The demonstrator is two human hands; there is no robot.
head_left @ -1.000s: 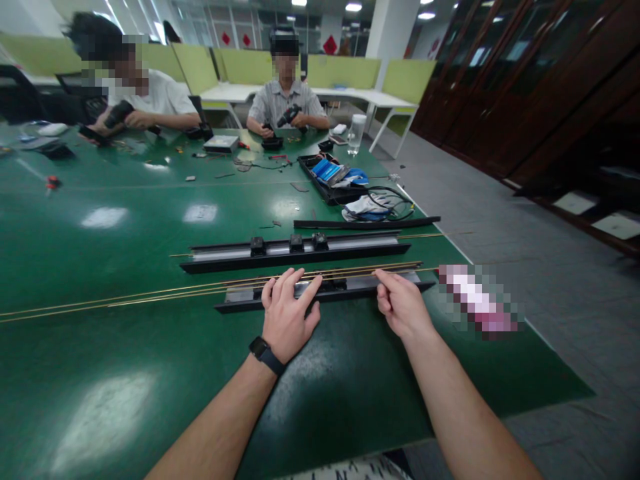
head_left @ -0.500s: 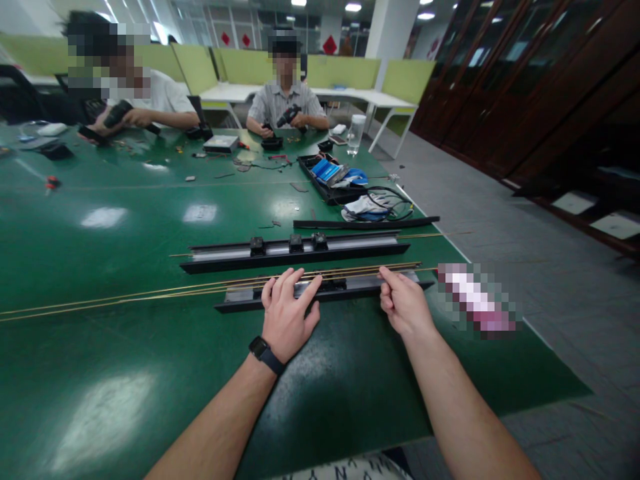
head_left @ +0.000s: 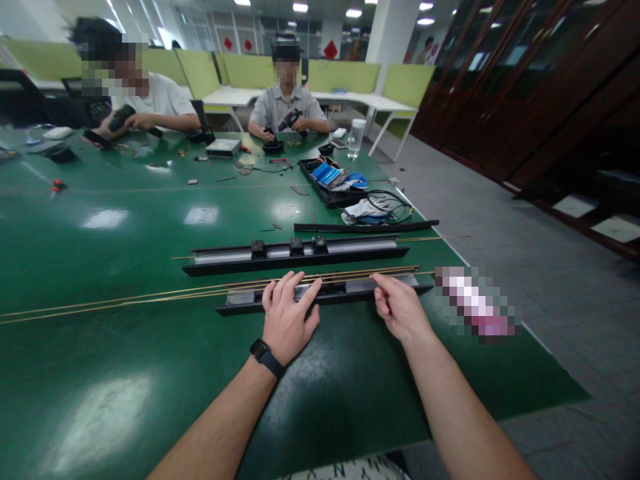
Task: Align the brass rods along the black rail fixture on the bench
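My left hand (head_left: 290, 313), with a dark watch on its wrist, lies with spread fingers over several thin gold-coloured rods (head_left: 190, 291). These rods run lengthwise above the near black channel-shaped bar (head_left: 240, 308), which has a silvery inside and dark blocks partly hidden by my fingers. Farther right, my right hand (head_left: 403, 310) is closed, thumb and index finger pinched at a gold rod above the same bar. Just beyond lies a second black bar (head_left: 225, 263) with small black blocks (head_left: 296, 247) in its channel.
A thin black strip (head_left: 365, 227) lies beyond the bars, near gloves (head_left: 370, 208) and a black tray (head_left: 327, 193) with blue items. A blurred pink object (head_left: 480, 307) sits right, by the table edge. Across the green table (head_left: 125, 360), two people hold power drills.
My right hand has shifted slightly left along the rods, its fingertips still at them. My left hand stays in place over the bar.
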